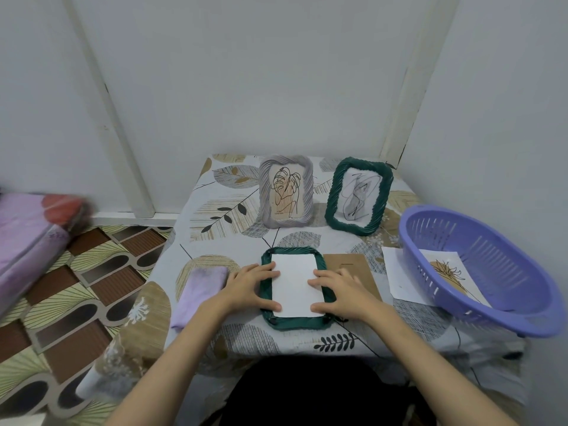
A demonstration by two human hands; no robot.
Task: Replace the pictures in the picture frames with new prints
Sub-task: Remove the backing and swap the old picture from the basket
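Lying face-down at the near centre of the bench (233, 336) is a dark green frame (266, 295) with a rope-twist border, its long axis running from 6 to 12 o'clock. A blank white print (295, 285) is seated in its back opening, the same way up, plain side showing.

The left hand (250, 285) is laid flat on the frame's 9 o'clock edge, fingers spread apart, fingertips on the print. The right hand (339, 292) is laid flat likewise on the 3 o'clock edge, fingers apart, tips on the print. Nothing is gripped by either.

A brown backing board (359, 269) is partly covered by the right hand, at 3 o'clock of the frame. A folded lilac cloth (199, 290) is placed at 9 o'clock.

Two frames are stood upright toward 12 o'clock: a grey frame (285, 192) holding a leaf line drawing, and a second green frame (358, 196) holding a scribbled line drawing, tilted slightly.

A purple slotted basket (479, 241) is set at 3 o'clock on the bench edge, with a plant print (445, 265) inside. A white sheet (396, 272) is partly tucked beneath the basket.
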